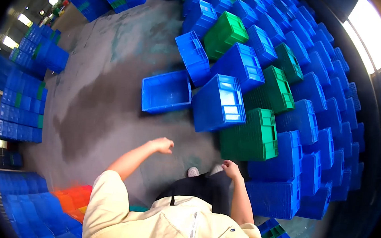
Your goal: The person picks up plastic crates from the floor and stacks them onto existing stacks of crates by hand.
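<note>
My left hand (164, 145) hangs over the bare floor with its fingers loosely curled and nothing in them. Nearest to my right hand (231, 169) is a green plastic crate (252, 135), just beyond it and apart from it. The right fingers are slightly bent and apart, with nothing visible in them. Ahead of me a blue crate (165, 92) lies with its open side facing up, its inside bare. Beside it stand a tall blue crate (221, 103) and another tilted blue crate (193, 56).
Rows of stacked blue and green crates (298, 118) fill the right side. More blue stacks (23, 110) line the left wall. Orange crates (74, 199) stand at the lower left. The concrete floor (128, 56) has a dark damp-looking patch. My shoes (193, 171) show below.
</note>
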A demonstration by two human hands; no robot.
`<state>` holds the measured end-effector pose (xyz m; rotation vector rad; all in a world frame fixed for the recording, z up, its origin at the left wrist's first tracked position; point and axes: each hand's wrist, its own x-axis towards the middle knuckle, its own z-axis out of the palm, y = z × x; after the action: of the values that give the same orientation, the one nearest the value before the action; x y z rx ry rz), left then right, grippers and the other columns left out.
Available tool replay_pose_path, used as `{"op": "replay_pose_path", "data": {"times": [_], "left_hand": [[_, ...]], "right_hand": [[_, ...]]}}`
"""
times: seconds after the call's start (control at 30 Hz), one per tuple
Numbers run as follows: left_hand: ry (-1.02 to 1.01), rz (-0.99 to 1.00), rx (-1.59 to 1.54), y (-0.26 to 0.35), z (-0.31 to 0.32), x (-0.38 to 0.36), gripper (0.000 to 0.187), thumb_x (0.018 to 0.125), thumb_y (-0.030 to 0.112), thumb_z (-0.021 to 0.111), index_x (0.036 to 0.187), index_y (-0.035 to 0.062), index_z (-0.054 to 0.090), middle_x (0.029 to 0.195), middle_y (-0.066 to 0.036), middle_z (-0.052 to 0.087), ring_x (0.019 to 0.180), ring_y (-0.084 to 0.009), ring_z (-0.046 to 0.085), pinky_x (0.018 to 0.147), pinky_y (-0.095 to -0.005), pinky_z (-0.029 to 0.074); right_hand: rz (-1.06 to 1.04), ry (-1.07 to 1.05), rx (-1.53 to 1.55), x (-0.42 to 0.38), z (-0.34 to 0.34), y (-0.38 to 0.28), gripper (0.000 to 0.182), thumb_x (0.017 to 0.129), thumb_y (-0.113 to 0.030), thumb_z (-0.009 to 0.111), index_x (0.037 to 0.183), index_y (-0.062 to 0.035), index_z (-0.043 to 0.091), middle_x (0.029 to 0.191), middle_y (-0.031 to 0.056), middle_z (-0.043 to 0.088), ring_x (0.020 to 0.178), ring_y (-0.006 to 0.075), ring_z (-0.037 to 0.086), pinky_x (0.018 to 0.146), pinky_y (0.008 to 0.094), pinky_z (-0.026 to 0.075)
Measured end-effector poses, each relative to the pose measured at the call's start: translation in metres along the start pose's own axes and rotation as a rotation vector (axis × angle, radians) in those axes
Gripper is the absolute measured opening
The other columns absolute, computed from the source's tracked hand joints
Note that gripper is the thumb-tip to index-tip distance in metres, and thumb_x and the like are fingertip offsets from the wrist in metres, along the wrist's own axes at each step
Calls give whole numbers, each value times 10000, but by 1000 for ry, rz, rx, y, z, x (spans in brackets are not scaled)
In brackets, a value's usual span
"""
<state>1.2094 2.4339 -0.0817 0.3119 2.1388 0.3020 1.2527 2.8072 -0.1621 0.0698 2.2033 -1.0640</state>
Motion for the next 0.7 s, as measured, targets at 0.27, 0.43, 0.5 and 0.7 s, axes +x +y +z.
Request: {"op": "replay_pose_path", "data": {"times": [0.27, 0.43, 0.5, 0.7], "left_hand": [[578, -199, -642, -108, -195, 164, 530, 708, 180, 659, 1155, 13, 427, 933, -121, 588, 882, -187, 550, 770, -307, 437], [629, -310, -841, -160, -284, 253, 698, 669, 215, 699, 1224, -12, 341, 958, -137, 551, 843, -206, 551, 709, -307, 460], [662, -339, -957, -173, -323, 285, 743, 670, 223, 699, 1248, -17, 299, 963, -135, 543, 798, -192, 541, 666, -289, 460], [743, -255, -1157, -229, -403, 432, 830, 638, 229, 718, 1258, -62, 249, 1025, -167, 513, 784, -196, 535, 630, -287, 462]], "right_hand": [[-45, 268, -8, 214, -59, -45, 301, 737, -189, 563, 984, -17, 547, 910, 171, 593, 881, 320, 552, 774, 365, 439], [-88, 462, -296, 317, -67, -78, 407, 749, -216, 561, 1088, -8, 476, 1089, 163, 516, 1071, 320, 441, 862, 385, 388], [-63, 435, -349, 345, -60, -91, 517, 756, -268, 553, 1177, -9, 401, 1234, 160, 402, 1170, 323, 341, 893, 419, 357], [48, 451, -405, 366, -8, -111, 640, 754, -313, 558, 1243, 18, 310, 1308, 151, 313, 1212, 320, 283, 949, 422, 286]]}}
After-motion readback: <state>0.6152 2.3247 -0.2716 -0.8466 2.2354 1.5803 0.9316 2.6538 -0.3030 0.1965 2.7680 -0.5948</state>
